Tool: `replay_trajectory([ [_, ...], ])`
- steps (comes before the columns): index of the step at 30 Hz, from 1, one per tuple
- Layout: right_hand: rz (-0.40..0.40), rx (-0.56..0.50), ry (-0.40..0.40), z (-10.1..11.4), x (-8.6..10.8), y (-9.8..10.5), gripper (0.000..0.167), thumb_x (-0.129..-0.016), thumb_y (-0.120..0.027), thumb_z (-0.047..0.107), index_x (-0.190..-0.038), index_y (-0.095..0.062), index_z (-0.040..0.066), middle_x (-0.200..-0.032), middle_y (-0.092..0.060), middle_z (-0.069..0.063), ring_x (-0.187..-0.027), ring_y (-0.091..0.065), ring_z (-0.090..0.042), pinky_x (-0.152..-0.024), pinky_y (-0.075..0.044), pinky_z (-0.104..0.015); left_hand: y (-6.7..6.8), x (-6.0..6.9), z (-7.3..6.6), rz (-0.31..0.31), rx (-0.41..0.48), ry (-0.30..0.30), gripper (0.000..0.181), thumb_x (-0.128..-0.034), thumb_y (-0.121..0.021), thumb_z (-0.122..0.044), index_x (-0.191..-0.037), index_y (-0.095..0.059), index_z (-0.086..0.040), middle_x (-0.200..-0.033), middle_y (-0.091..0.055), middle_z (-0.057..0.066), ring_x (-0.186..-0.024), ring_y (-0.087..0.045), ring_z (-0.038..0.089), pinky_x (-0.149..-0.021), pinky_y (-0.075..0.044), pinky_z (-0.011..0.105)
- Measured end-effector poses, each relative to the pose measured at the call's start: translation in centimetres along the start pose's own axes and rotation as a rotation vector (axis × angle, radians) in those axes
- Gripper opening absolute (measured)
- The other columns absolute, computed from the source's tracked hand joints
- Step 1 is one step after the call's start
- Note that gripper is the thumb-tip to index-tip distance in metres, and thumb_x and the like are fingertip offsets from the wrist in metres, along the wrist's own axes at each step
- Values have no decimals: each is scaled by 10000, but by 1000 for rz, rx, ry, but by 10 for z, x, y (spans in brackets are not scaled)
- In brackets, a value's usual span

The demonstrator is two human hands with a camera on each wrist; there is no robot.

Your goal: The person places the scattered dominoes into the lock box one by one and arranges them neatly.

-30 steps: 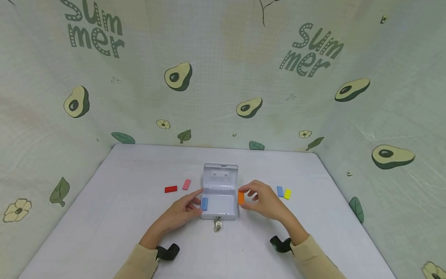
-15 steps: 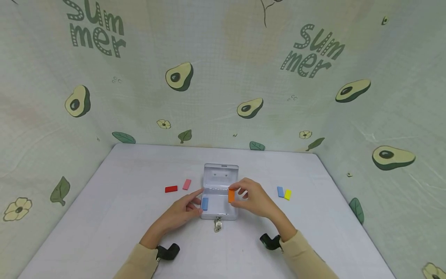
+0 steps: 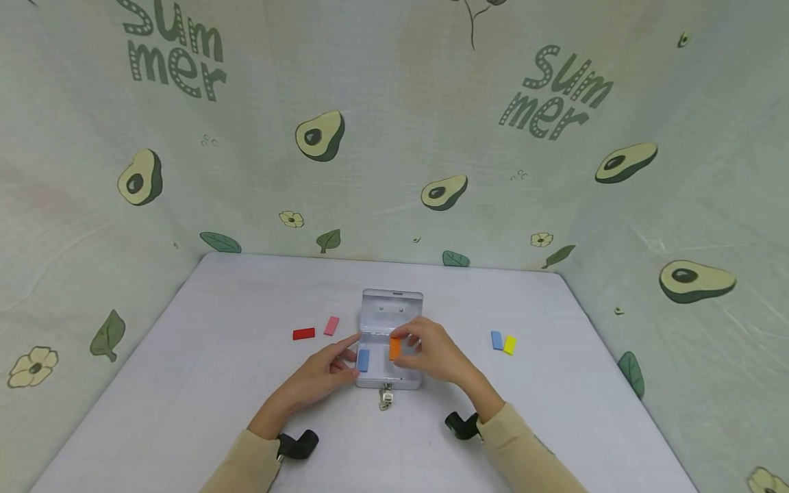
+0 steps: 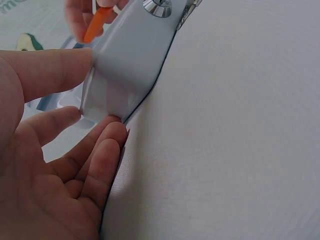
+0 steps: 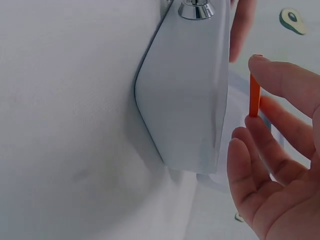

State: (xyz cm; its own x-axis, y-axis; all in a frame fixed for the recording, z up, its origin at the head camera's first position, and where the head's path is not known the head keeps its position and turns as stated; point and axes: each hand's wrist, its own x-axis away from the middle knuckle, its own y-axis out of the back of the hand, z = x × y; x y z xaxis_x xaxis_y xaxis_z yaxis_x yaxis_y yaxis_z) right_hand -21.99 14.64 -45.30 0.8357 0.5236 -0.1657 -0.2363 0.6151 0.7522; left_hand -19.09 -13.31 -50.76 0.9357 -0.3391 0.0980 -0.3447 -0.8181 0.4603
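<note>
An open light-coloured metal box [image 3: 390, 383] stands on the table, its lid [image 3: 391, 309] tipped back. Its front bears a metal lock [image 3: 386, 396]. Inside, against the left wall, is a flat blue block [image 3: 364, 361]. My right hand [image 3: 431, 350] pinches a thin orange block [image 3: 395, 348] between thumb and fingertip, over the middle of the box. The right wrist view shows the orange block [image 5: 255, 95] edge-on. My left hand [image 3: 323, 373] touches the box's left side; in the left wrist view its thumb [image 4: 55, 72] meets the rim and other fingertips rest against the wall.
Left of the box a red block [image 3: 304, 334] and a pink block [image 3: 331, 326] lie on the white table [image 3: 246, 308]. To the right lie another blue block [image 3: 496, 340] and a yellow block [image 3: 509, 344]. Avocado-printed cloth [image 3: 382, 150] hangs around the table.
My right hand has carried the orange block leftward, from the box's right edge to over its middle. The left hand has stayed at the box's left side.
</note>
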Motion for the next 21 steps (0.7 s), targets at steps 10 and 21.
replay_trajectory([
  [10,11,12,-5,-1,-6,-12,401,-849,-904,148,-1223,-764,113,-1104,-680,0,-943,-617,-202,-795,-529,-261,0,0,0,1,10,-3,696,-983,-762,-289,-1616,-474,-255,-1300,-636,22,-1017,-598,169,-880,-529,323],
  [21,28,8,2,0,-13,-21,390,-851,-900,142,-1213,-764,94,-1091,-680,-12,-930,-621,-193,-793,-533,-261,1,1,-3,6,22,4,701,-981,-762,-291,-1618,-473,-244,-1303,-643,35,-1015,-606,172,-871,-530,305],
])
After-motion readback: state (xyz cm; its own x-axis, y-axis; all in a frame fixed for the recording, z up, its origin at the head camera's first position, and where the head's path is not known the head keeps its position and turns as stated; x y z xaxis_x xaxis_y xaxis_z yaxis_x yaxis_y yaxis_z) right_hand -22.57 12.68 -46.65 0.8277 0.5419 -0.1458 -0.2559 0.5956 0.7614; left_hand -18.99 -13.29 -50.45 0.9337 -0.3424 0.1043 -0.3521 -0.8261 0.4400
